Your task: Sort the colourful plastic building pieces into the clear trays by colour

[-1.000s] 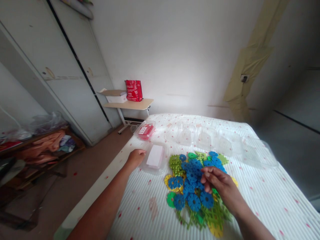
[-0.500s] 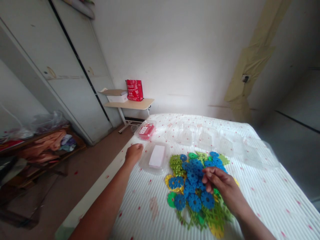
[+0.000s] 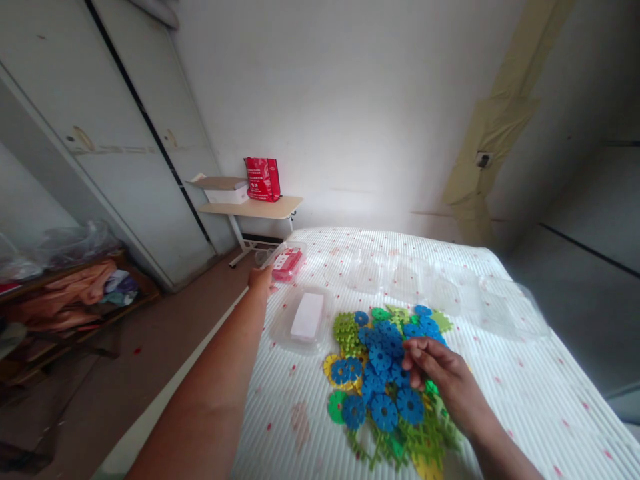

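My left hand (image 3: 261, 280) is stretched out to the near left corner of a clear plastic box (image 3: 299, 257) of red pieces. Its fingers close on the box's edge, and part of them is hidden. My right hand (image 3: 440, 373) hovers at the right side of a heap of snowflake discs (image 3: 384, 412). The fingers there are curled together, and whatever they may hold cannot be made out. Blue discs lie on top of the heap, with green and yellow ones around and under them. Between the hands sits a clear plastic container (image 3: 280, 333) with a white card (image 3: 307, 317).
A row of clear, see-through trays (image 3: 407, 277) lies along the far side of the bed-like surface (image 3: 280, 427), which has a ribbed, dotted cover. Behind stands a small table (image 3: 273, 208) with a red bag (image 3: 263, 180) and a white box (image 3: 227, 195).
My left hand has moved forward and left, from beside the container with the white card to the box of red pieces. My right hand stays over the heap. The view has shifted slightly.
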Tool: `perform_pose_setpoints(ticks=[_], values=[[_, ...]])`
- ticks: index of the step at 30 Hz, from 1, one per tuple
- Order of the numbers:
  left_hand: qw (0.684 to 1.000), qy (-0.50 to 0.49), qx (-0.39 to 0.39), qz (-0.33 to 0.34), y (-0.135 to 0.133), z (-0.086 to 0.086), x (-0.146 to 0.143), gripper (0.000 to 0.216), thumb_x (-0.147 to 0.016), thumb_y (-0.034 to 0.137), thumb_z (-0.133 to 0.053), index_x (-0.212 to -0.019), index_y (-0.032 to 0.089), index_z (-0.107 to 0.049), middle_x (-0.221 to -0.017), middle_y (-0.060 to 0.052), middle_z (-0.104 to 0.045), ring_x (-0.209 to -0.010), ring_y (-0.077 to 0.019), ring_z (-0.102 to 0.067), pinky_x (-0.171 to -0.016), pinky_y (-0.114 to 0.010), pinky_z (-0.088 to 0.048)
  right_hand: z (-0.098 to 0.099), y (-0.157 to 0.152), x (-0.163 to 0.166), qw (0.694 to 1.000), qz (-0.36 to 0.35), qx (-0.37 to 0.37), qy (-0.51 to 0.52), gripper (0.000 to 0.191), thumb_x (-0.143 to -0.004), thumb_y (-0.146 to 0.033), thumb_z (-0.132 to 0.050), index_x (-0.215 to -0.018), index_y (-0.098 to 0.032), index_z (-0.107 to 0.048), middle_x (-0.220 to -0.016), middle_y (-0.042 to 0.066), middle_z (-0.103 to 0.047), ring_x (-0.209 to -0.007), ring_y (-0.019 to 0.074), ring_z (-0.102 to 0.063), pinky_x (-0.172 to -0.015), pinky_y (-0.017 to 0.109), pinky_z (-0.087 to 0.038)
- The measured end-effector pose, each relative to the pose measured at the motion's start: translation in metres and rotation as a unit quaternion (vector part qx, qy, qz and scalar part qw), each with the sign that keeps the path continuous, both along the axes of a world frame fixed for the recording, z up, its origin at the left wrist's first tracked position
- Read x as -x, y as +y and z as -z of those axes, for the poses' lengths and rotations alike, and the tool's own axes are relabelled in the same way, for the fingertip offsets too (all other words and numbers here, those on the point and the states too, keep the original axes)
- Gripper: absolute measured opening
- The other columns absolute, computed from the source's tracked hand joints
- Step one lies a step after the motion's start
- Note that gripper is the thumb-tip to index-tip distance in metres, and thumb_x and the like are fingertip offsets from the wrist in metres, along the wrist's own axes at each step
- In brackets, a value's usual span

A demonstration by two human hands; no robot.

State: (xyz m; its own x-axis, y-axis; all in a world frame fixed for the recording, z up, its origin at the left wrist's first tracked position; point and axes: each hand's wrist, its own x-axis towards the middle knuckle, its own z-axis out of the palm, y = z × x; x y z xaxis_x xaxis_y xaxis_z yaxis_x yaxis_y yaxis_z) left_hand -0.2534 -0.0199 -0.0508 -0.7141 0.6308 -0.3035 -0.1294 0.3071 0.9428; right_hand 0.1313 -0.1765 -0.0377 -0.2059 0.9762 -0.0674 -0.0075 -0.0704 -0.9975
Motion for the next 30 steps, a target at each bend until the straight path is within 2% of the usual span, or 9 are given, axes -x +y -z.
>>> perform_pose_setpoints(ticks=[3,6,10,13,17,22,25,28,30], values=[[1.000,-0.028,-0.001,-0.011,0.003,-0.001,0.001,0.035,-0.071,0.030,-0.065,-0.098,0.014,-0.050,-0.103,-0.012,-0.061,-0.087,-0.0248,-0.062,-0.069,-0.037,-0.052,0.001,0.001,-0.002,1.000,-0.001,-0.003,-0.002,0.036,-0.076,-0.051,-0.062,-0.090,-0.017,-0.062,-0.071,0.002,-0.064,-0.053,0.0117,-0.056,-0.050,0.025,-0.043],[0.998,-0.063,-0.020,-0.003,-0.001,-0.008,0.005,0.026,-0.069,0.024,-0.064,-0.092,0.014,-0.055,-0.090,-0.012,-0.065,-0.085,-0.0262,-0.064,-0.072,-0.040,-0.052,0.000,0.002,-0.004,1.000,0.004,-0.011,-0.002,0.036,-0.077,-0.050,-0.061,-0.090,-0.017,-0.062,-0.071,0.003,-0.064,-0.053,0.0122,-0.056,-0.050,0.025,-0.043],[0.992,-0.102,-0.068,0.038,-0.022,-0.034,0.011,0.016,-0.065,0.017,-0.062,-0.080,0.015,-0.059,-0.075,-0.008,-0.066,-0.076,-0.0222,-0.065,-0.074,-0.040,-0.053,-0.001,0.002,-0.006,1.000,0.014,-0.022,0.001,0.034,-0.078,-0.049,-0.060,-0.089,-0.017,-0.062,-0.071,0.003,-0.063,-0.053,0.0123,-0.056,-0.050,0.026,-0.043],[0.982,-0.121,-0.123,0.072,-0.052,-0.057,0.000,0.012,-0.062,0.014,-0.060,-0.073,0.016,-0.057,-0.072,-0.004,-0.066,-0.071,-0.0180,-0.065,-0.076,-0.042,-0.054,-0.004,-0.001,-0.005,0.999,0.017,-0.036,0.007,0.031,-0.079,-0.047,-0.060,-0.094,-0.019,-0.061,-0.076,0.004,-0.064,-0.057,0.0131,-0.057,-0.051,0.026,-0.045],[0.940,-0.163,-0.258,0.151,-0.105,-0.072,-0.052,0.019,-0.057,0.019,-0.066,-0.073,0.016,-0.056,-0.071,-0.001,-0.066,-0.068,-0.0163,-0.063,-0.071,-0.041,-0.055,-0.009,-0.007,0.002,0.997,0.013,-0.073,0.018,0.041,-0.078,-0.046,-0.061,-0.113,-0.025,-0.054,-0.104,0.009,-0.065,-0.079,0.0200,-0.064,-0.059,0.030,-0.051],[0.922,-0.191,-0.274,0.196,-0.165,-0.057,-0.142,0.021,-0.061,0.027,-0.069,-0.074,0.016,-0.058,-0.076,-0.002,-0.068,-0.070,-0.0186,-0.064,-0.066,-0.033,-0.053,-0.019,-0.021,0.014,0.992,-0.009,-0.122,0.031,0.071,-0.080,-0.052,-0.055,-0.141,-0.034,-0.024,-0.145,0.011,-0.036,-0.117,0.0277,-0.050,-0.084,0.045,-0.050],[0.908,-0.206,-0.273,0.240,-0.187,-0.044,-0.185,0.020,-0.068,0.030,-0.069,-0.081,0.018,-0.060,-0.082,-0.004,-0.068,-0.079,-0.0201,-0.064,-0.073,-0.032,-0.050,-0.025,-0.025,0.018,0.991,-0.008,-0.126,0.050,0.077,-0.081,-0.051,-0.053,-0.145,-0.035,-0.014,-0.151,0.007,-0.024,-0.127,0.0263,-0.041,-0.096,0.047,-0.042],[0.892,-0.205,-0.289,0.281,-0.198,-0.038,-0.211,0.023,-0.069,0.031,-0.072,-0.086,0.021,-0.061,-0.089,-0.004,-0.067,-0.089,-0.0204,-0.062,-0.082,-0.031,-0.047,-0.026,-0.021,0.017,0.990,0.049,-0.104,0.084,0.077,-0.081,-0.043,-0.056,-0.145,-0.034,-0.013,-0.146,0.004,-0.034,-0.129,0.0236,-0.038,-0.101,0.043,-0.038],[0.875,-0.245,-0.287,0.303,-0.197,-0.038,-0.219,0.025,-0.067,0.035,-0.074,-0.082,0.021,-0.060,-0.093,-0.004,-0.066,-0.093,-0.0199,-0.061,-0.085,-0.031,-0.046,-0.023,-0.015,0.013,0.987,0.083,-0.074,0.120,0.073,-0.082,-0.042,-0.053,-0.145,-0.032,-0.016,-0.140,0.005,-0.044,-0.124,0.0248,-0.045,-0.097,0.043,-0.041]])
